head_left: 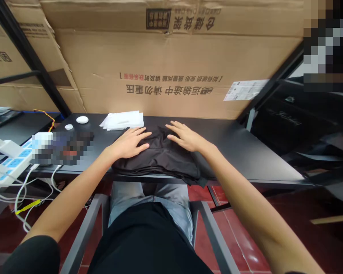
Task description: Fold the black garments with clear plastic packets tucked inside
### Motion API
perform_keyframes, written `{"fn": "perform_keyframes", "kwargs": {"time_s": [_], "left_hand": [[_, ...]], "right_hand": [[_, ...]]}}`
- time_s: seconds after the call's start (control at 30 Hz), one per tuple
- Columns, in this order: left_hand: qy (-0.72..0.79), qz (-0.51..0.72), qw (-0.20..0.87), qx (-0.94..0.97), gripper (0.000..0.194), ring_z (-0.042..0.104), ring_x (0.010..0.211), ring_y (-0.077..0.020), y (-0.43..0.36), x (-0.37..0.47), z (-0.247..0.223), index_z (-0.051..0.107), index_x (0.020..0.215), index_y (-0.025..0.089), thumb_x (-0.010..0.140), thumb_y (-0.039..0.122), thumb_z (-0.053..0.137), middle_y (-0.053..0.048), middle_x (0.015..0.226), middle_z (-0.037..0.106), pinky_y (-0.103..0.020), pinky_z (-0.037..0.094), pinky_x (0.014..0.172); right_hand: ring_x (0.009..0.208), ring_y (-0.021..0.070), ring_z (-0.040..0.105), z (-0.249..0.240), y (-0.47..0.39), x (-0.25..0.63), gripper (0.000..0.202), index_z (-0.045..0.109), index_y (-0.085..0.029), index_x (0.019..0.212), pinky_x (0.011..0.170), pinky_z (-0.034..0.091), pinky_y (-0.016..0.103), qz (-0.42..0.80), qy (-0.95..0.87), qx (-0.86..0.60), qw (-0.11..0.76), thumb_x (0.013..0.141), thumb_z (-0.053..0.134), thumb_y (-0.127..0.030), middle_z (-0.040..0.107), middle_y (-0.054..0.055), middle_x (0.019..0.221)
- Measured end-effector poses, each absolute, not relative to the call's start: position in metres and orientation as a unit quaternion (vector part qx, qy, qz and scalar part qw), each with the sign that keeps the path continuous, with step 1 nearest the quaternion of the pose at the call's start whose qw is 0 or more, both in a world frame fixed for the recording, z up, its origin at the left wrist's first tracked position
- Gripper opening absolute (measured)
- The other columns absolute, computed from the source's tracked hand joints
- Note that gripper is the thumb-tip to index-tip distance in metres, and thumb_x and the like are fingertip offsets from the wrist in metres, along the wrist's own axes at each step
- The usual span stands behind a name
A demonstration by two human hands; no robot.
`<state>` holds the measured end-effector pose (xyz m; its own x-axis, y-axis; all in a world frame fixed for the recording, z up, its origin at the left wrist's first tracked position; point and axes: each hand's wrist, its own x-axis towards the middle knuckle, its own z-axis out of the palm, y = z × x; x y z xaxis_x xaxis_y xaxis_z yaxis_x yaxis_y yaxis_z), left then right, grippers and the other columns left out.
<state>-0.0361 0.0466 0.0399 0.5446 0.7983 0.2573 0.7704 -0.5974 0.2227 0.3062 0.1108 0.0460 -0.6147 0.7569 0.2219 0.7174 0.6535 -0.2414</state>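
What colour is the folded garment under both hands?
Plain black, no visible pattern: the folded garment lies on the dark table; the head view shows it.

black garment [160, 160]: soft cloth, matt, lightly creased under both flat palms
table [246, 152]: dark top, smooth, matt with a faint sheen
white packets [122, 120]: thin, slightly glossy film or paper, cannot tell which
cardboard box [171, 64]: brown corrugated card, dull, scuffed, printed
power strip [8, 161]: white plastic, smooth
floor tiles [240, 236]: red, glossy
chair frame [211, 236]: grey metal, matt
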Motion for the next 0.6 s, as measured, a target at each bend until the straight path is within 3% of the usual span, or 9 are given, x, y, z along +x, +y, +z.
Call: {"fn": "perform_keyframes", "kwargs": {"time_s": [0.1, 0.23, 0.6], "left_hand": [[0.493, 0.097, 0.077, 0.861, 0.078, 0.028, 0.177, -0.0436, 0.052, -0.039, 0.024, 0.047, 0.180, 0.030, 0.115, 0.074, 0.045, -0.014, 0.190, 0.035, -0.070, 0.024, 0.141], [0.516, 0.084, 0.084, 0.849, 0.078, 0.022, 0.180, -0.0367, 0.046, -0.043, 0.020, 0.039, 0.183, 0.035, 0.116, 0.075, 0.034, -0.007, 0.193, 0.026, -0.063, 0.019, 0.144], [0.513, 0.133, 0.074, 0.845, 0.069, 0.037, 0.175, -0.0331, 0.039, -0.045, 0.022, 0.055, 0.175, 0.031, 0.116, 0.065, 0.044, -0.010, 0.188, 0.039, -0.058, 0.027, 0.144]], "right_hand": [[0.177, 0.0423, 0.028, 0.020, 0.122, 0.313, 0.079, 0.045, -0.028, 0.180, 0.141, 0.025, 0.075, 0.094, -0.881, -0.451, 0.105, 0.115, 0.043, -0.074, 0.035, 0.015, 0.190], [0.178, 0.0419, 0.026, 0.004, 0.129, 0.323, 0.084, 0.043, -0.032, 0.181, 0.142, 0.021, 0.075, 0.110, -0.880, -0.451, 0.101, 0.112, 0.040, -0.081, 0.032, 0.014, 0.190], [0.170, 0.0393, 0.046, -0.003, 0.133, 0.330, 0.068, 0.063, -0.029, 0.167, 0.142, 0.033, 0.067, 0.128, -0.877, -0.413, 0.210, 0.113, 0.051, -0.068, 0.055, 0.012, 0.178]]}}
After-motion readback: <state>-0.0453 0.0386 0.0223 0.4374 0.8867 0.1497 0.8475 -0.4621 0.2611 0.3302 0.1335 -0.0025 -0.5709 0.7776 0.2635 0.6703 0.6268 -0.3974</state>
